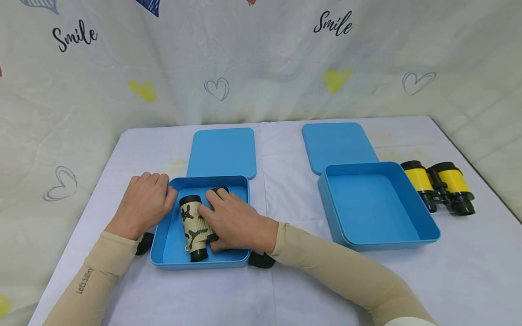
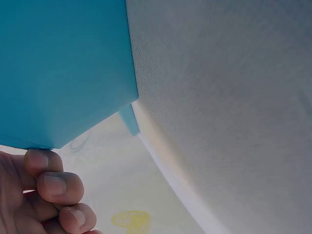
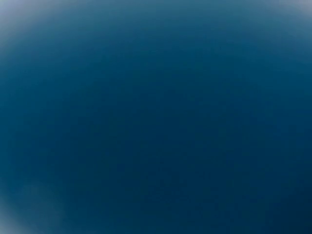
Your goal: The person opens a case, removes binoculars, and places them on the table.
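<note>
Camouflage-patterned binoculars (image 1: 190, 219) with black ends lie inside the left blue box (image 1: 166, 246), in the head view. My right hand (image 1: 242, 222) reaches in over the box's right side and grips their right barrel, covering most of it. At the upper left corner of the same box, my left hand (image 1: 146, 203) pinches the rim. In the left wrist view, its curled fingers (image 2: 58, 187) are right at the edge of the blue box wall (image 2: 63, 68). Only a blurred blue surface (image 3: 156, 117) fills the right wrist view.
A second blue box (image 1: 375, 203), uncovered, stands to the right. Yellow and black binoculars (image 1: 452, 181) lie beside its right wall. Behind the boxes are two flat blue lids, the left lid (image 1: 223, 151) and the right lid (image 1: 339, 144). A white cloth (image 1: 293, 290) covers the table.
</note>
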Demonstrator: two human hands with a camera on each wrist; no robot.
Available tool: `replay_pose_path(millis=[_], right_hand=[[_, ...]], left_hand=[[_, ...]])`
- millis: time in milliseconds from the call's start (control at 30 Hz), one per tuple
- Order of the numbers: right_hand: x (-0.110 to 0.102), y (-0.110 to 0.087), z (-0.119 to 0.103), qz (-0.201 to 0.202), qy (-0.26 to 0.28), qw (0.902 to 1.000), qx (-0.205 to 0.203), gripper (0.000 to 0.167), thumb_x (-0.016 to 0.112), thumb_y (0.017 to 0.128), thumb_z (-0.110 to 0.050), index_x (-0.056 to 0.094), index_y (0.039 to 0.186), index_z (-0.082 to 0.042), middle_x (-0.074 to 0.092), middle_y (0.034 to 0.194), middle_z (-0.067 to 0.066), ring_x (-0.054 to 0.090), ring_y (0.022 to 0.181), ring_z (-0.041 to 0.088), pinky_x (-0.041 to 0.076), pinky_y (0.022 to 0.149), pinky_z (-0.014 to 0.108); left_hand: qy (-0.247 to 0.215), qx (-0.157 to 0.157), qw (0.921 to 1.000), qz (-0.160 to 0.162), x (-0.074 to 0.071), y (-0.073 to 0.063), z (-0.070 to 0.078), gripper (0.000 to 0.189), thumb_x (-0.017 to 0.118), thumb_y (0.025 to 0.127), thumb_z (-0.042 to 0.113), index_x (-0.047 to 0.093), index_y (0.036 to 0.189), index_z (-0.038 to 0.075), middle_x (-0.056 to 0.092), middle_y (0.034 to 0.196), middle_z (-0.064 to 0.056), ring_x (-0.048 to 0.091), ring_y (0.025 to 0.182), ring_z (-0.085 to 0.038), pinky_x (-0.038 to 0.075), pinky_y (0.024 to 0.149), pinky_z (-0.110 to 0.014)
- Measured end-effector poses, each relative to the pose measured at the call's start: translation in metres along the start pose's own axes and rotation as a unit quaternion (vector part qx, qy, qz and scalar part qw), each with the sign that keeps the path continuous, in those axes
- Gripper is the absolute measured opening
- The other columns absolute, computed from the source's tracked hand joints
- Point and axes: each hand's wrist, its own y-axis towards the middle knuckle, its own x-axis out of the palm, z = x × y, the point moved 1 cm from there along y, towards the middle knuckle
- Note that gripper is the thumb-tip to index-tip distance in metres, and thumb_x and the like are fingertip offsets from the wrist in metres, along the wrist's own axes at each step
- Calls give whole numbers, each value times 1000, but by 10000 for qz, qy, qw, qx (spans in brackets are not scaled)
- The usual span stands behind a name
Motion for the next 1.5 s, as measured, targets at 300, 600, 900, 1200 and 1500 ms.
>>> replay_pose_path(millis=[300,600,900,1200,1500], right_hand=[[1,0,0,97,-106,9999,-60,75,79,76,-72,62,123,-15,54,115,4,51,100,19,51,81,28],[1,0,2,266,61,9996,-112,69,82,76,-67,64,119,-15,55,106,3,49,93,17,47,83,28],[3,-1,2,295,226,9993,-89,72,83,73,-70,63,120,-19,54,105,1,48,90,16,45,76,27],[3,-1,0,394,197,9990,-87,71,81,73,-71,63,121,-22,53,103,1,46,88,15,41,72,26],[3,-2,0,506,45,9987,-79,71,79,74,-72,62,124,-24,55,106,1,47,89,15,40,70,25]], left_hand=[[21,46,10000,70,1,-1,0,30,54,93,14,43,65,10,38,56,-4,43,58,-25,41,60,-43],[42,78,9999,103,0,-1,0,30,53,93,14,43,65,10,37,56,-4,42,57,-25,39,59,-42],[46,39,10000,16,1,0,-1,30,54,94,15,44,66,10,38,56,-4,43,58,-24,38,58,-41],[47,-1,10000,-48,1,0,-1,30,54,95,16,45,66,9,39,56,-4,44,58,-24,40,59,-42],[51,44,10000,-11,1,0,0,31,53,95,15,43,66,10,37,56,-3,42,57,-23,41,60,-44]])
